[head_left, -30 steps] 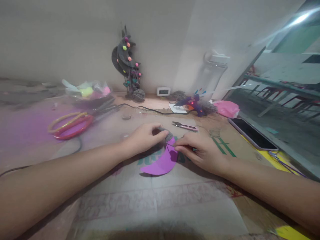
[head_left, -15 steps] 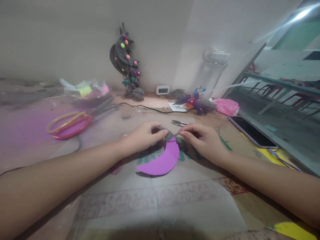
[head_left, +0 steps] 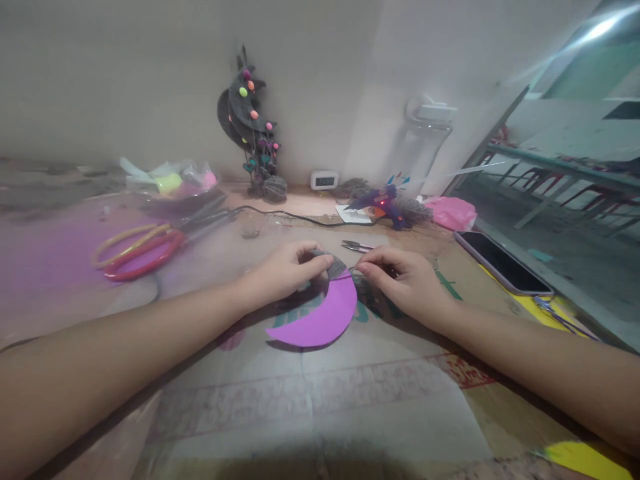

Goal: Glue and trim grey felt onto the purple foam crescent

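A purple crescent (head_left: pixel 320 319) lies above the table's middle, its upper end wrapped in grey yarn (head_left: pixel 338 267). My left hand (head_left: pixel 295 270) pinches that wrapped end between thumb and fingers. Just right of the crescent, my right hand (head_left: pixel 403 277) has thumb and forefinger pressed together on a thin strand of the yarn, close to the wrapped edge. Small metal snips (head_left: pixel 356 246) lie right behind my hands, partly covered by the right one.
Scissors (head_left: pixel 145 252) with red and yellow handles lie at left, near a plastic bag (head_left: pixel 170 181). Behind stand a decorated crescent (head_left: pixel 247 107), a small clock (head_left: pixel 325 179) and a glue gun (head_left: pixel 383 203) with its cord. A phone (head_left: pixel 503 263) rests at right.
The crescent has turned slightly, its lower tip shifting left and a little up. Both hands keep their grips, with the right fingers still beside the wrapped edge.
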`<state>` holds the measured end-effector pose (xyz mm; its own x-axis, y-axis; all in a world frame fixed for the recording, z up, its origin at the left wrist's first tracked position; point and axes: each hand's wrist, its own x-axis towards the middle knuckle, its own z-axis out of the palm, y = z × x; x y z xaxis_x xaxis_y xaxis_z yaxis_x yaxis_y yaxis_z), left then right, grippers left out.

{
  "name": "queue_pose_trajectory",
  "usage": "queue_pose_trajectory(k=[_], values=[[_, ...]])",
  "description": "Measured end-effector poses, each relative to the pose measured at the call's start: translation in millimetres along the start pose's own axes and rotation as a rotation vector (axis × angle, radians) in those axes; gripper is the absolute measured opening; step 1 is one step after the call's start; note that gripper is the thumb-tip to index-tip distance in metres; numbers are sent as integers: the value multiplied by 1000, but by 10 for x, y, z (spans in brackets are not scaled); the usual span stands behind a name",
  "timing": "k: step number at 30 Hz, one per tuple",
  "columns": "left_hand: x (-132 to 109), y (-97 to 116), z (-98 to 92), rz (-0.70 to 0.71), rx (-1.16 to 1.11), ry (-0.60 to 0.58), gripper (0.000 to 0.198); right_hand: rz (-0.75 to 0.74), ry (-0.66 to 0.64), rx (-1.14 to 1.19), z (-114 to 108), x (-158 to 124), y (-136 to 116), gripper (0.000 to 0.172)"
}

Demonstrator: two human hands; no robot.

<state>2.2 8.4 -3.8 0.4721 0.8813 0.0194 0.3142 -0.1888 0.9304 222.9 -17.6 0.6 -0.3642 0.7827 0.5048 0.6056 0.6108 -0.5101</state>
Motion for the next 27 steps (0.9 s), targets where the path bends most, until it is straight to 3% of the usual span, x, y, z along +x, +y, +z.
queue_pose_trajectory(k=[9, 16, 27], values=[[24, -23, -30, 22, -48, 20, 29, -60, -54, -37, -18, 14, 69, 18], [15, -42, -23, 0, 7, -20, 29, 5, -120, -33, 0, 39, 86, 20], [-1, -29, -15, -8, 65, -74, 28, 30, -114, -30, 4, 47, 68, 20]])
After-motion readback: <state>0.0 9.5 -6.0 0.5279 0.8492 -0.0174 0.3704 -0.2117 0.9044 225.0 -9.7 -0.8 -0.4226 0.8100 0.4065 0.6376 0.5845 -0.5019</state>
